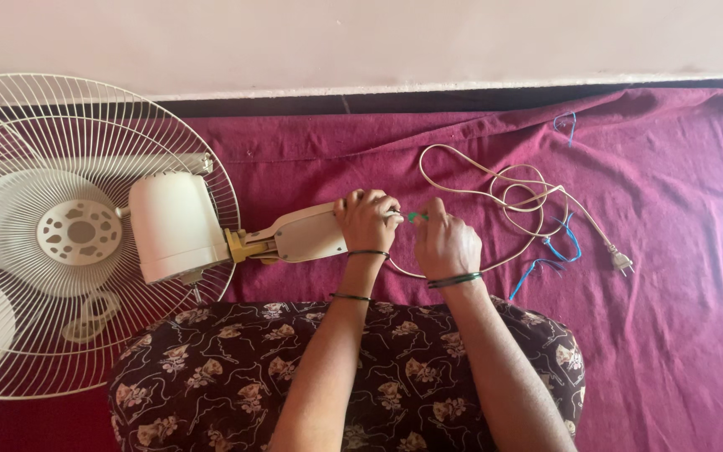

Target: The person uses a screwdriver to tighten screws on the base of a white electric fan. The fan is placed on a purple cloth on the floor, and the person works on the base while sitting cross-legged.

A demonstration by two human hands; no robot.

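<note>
Gripping the fan neck (307,234), left hand (367,221); right hand (445,244) pinches green tool (414,217).

White fan (85,234), maroon cloth (679,335), cream cord (495,180), blue wires (558,247), dark brown floral dress (228,377), green bangles (453,280)

Fan guard (10,109) seen as thin white-coated metal wire, motor housing (169,224) and neck casing (307,234) as smooth cream plastic (slightly glossy), cord (495,180) sheathed in pale matt plastic, maroon cloth (671,276) woven, matt and creased, floral garment (236,377) soft printed fabric.
</note>
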